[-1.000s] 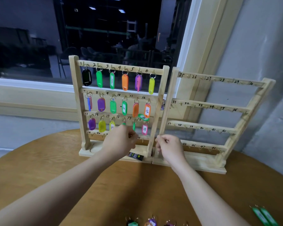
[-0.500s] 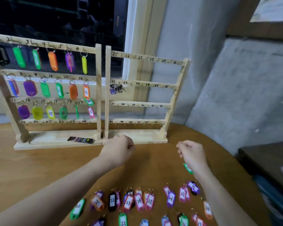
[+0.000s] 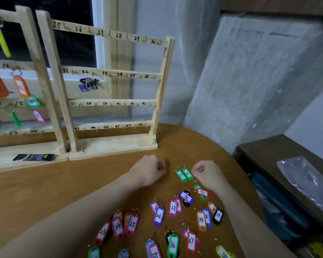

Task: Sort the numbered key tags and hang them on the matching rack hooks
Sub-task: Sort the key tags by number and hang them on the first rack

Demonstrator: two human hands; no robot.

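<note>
Our left hand (image 3: 149,172) and right hand (image 3: 206,173) hover low over the round wooden table (image 3: 45,192), both with fingers curled in narrow and, as far as we can see, holding nothing. Between our two sets of knuckles lie two green key tags (image 3: 184,175), side by side, both marked 19, just beside the right hand's fingers and a little apart from the left's.

Nearer to us than our fingers, loose numbered key tags are scattered on the table: a purple 26 tag (image 3: 158,216), a pink 27 tag (image 3: 173,208), an orange 38 tag (image 3: 201,220), a green 36 tag (image 3: 173,244) and a red 37 tag (image 3: 191,240) among them.

Beyond our fingertips stands the right-hand wooden key rack (image 3: 108,75), hooks numbered 25 to 48, all bare. To its left, touching it, the left-hand rack (image 3: 26,71) carries hung tags, including an orange 12 tag (image 3: 21,87). A small black packet (image 3: 34,157) lies on that rack's base.
</note>
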